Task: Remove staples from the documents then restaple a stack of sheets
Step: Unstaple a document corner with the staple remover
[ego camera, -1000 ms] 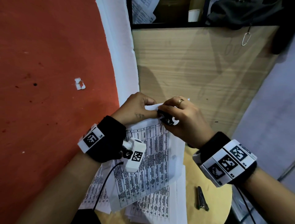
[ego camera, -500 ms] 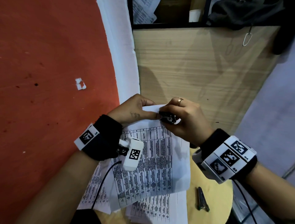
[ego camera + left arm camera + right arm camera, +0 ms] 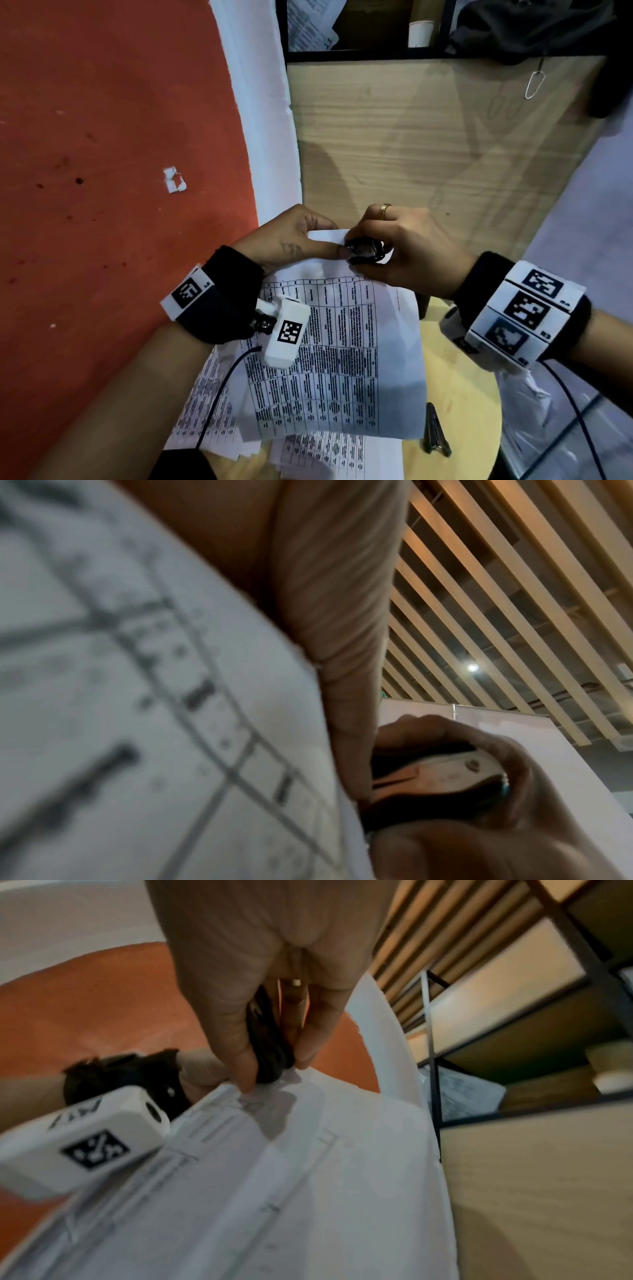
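Since a second ago we have lifted both hands and the sheets slightly; the grip looks unchanged. We have a round wooden table (image 3: pixel 459 404) with more printed sheets (image 3: pixel 342 455) lying loose on it, some under the raised set. The stapled document (image 3: pixel 342 359) is tilted up off the table, its top corner held between our hands. Our left hand (image 3: pixel 291 240) pinches that top edge, thumb on the front, fingers curled behind. Our right hand (image 3: pixel 404 246) is closed round a small black staple remover (image 3: pixel 363 251), pressed onto the corner. A metal tool (image 3: pixel 435 431), probably the stapler, lies untouched on the table near the sheets. Judging by this, we are mid staple removal; we cannot tell whether the staple is out. Restapling is not started.
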A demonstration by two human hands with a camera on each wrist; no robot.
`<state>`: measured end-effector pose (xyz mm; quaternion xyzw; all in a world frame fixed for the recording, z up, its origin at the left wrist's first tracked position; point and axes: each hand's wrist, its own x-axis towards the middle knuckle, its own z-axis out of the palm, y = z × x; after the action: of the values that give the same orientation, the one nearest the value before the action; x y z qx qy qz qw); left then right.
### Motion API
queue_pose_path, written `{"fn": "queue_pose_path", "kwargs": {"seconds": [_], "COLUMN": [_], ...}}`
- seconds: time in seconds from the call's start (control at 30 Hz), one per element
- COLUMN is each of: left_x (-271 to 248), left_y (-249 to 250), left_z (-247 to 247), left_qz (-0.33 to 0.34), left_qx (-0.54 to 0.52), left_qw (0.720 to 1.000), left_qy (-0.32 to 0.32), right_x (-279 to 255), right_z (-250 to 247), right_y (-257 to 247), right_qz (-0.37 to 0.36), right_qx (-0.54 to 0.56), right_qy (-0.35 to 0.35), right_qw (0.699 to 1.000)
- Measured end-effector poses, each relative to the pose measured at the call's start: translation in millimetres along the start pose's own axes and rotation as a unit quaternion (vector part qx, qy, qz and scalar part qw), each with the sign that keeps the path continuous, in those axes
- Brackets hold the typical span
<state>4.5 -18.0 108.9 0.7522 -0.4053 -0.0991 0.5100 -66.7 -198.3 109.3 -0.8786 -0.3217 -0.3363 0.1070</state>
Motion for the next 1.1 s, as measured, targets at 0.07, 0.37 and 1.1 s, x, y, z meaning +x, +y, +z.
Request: {"fn": "queue_pose_path", "kwargs": {"seconds": [0.07, 0.37, 1.1], "left_x": [1, -1, -2], "left_y": [1, 1, 0], "left_z": [0, 1, 5], "left_qz": [-0.001, -0.007, -0.044], "left_qx": [0.003, 0.009, -0.045], "left_qw": [1.0, 1.0, 0.996], "left_qy": [0.002, 0.001, 0.058], "right_x": [0, -1, -6], "right_z": [-2, 5, -3], "right_y": [0, -4, 0], "right_qz": [-0.013, -0.017, 0.082], "right_qx": [-0.033, -0.025, 0.038], "right_qy": [-0.015, 0.02, 0.024], "right_qw": [0.999, 0.999, 0.996]}}
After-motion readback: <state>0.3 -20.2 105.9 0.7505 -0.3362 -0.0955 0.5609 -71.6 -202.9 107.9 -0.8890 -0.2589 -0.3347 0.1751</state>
